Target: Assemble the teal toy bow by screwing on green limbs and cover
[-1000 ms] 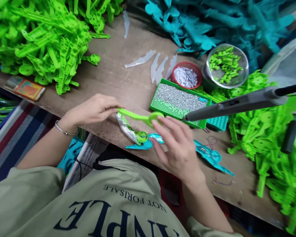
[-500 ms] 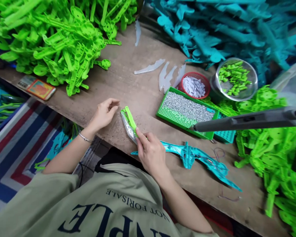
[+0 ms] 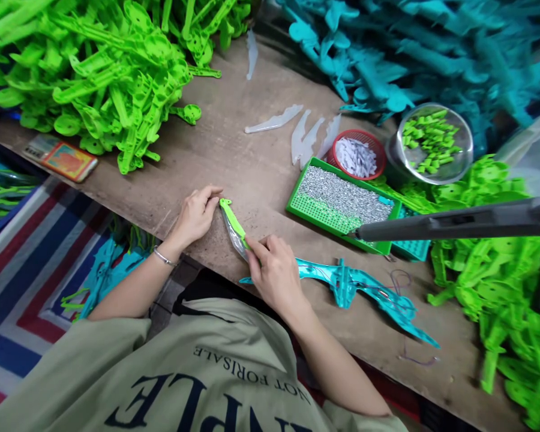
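A narrow green plastic piece point(image 3: 232, 219) lies over a clear blade-shaped piece point(image 3: 234, 239) at the near edge of the wooden table point(image 3: 234, 162). My left hand point(image 3: 196, 216), a bracelet on its wrist, pinches the green piece's far tip with curled fingers. The fingers of my right hand point(image 3: 273, 273) press down on its near end. A teal plastic toy part point(image 3: 355, 287) lies just to the right of my right hand.
Green plastic parts point(image 3: 94, 66) are heaped far left and at the right point(image 3: 499, 252); teal parts point(image 3: 396, 54) are heaped at the back. A green tray of small metal bits point(image 3: 339, 198), a red basket point(image 3: 355, 156), a metal bowl point(image 3: 434, 143), clear blades point(image 3: 297, 129) and a grey tool point(image 3: 454, 222) lie beyond.
A second ago both hands held the green piece above the table. It has been laid on the clear blade, and my left hand has come back to pinch its tip.
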Demonstrator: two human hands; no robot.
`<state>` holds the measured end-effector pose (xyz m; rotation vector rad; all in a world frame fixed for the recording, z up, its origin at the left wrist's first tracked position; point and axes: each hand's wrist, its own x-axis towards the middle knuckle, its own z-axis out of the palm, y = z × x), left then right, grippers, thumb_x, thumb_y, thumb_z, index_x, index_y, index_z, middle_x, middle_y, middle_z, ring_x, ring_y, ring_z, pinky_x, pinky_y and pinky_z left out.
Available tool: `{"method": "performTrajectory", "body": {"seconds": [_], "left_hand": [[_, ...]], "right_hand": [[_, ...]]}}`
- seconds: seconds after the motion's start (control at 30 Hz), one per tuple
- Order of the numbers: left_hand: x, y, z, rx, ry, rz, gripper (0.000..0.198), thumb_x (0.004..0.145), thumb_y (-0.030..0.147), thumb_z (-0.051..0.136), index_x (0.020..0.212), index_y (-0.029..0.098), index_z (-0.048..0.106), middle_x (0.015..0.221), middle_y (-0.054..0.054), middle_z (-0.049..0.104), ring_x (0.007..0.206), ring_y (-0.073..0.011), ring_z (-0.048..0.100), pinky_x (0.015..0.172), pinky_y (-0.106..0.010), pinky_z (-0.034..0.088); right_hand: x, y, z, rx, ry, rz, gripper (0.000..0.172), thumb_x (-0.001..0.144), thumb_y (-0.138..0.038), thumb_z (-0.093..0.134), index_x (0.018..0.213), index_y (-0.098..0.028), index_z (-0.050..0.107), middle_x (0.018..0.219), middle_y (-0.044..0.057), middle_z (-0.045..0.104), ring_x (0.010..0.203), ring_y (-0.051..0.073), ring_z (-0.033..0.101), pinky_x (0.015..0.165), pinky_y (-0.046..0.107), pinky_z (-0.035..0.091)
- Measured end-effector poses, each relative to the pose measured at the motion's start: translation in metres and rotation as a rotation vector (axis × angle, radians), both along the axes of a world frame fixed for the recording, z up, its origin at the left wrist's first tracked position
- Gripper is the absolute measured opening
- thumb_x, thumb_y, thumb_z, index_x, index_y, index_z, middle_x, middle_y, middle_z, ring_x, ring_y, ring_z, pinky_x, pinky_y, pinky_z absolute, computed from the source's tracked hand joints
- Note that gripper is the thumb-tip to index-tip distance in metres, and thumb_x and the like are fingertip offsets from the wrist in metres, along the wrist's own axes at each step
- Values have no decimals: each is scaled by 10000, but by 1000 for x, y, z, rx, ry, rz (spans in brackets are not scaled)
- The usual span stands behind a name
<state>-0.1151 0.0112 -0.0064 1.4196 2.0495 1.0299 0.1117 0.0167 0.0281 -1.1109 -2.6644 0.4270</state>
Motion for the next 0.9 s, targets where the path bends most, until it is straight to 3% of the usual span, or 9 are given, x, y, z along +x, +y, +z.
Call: {"method": "performTrajectory", "body": {"seconds": [0.17,0.33,0.5,0.63,0.9], "left_hand": [[3,2,-2,14,-56,-13,287,850,223,713,1135,203,678,1061,-68,769,1000,-214,696,968,-394,520],[2,4,-4,24,-52,-30,290,825,192,742,1110,208,692,1060,-58,774,988,-207,697,976,-392,508],[-1,4,-7,44,-58,-53,295,825,203,739,1118,199,705,1040,-59,778,969,-204,693,941,-376,513],[-2,3,-7,40,-41,-50,306,825,215,731,1130,198,710,1049,-67,775,976,-219,681,935,-387,509],[1,2,-3,21,-112,-40,350,792,221,744,1140,192,715,1052,-74,770,981,-226,685,985,-419,497]], "right_hand": [[0,0,0,-27,-53,-5,315,998,-257,519,1220,-236,741,833,76,634,780,216,545,700,345,390],[0,5,7,-105,-87,-20,295,983,-288,561,1199,-233,755,872,88,683,827,233,596,723,349,414],[-21,36,17,-419,-22,-34,277,1004,-249,509,1155,-186,733,969,92,727,887,206,652,789,320,450],[-44,60,11,-726,24,-24,354,903,-223,653,1250,-159,625,901,38,714,797,168,637,760,288,450],[-44,52,-4,-807,164,-59,477,833,-166,644,1293,-168,521,897,18,649,793,170,603,800,328,465]]}}
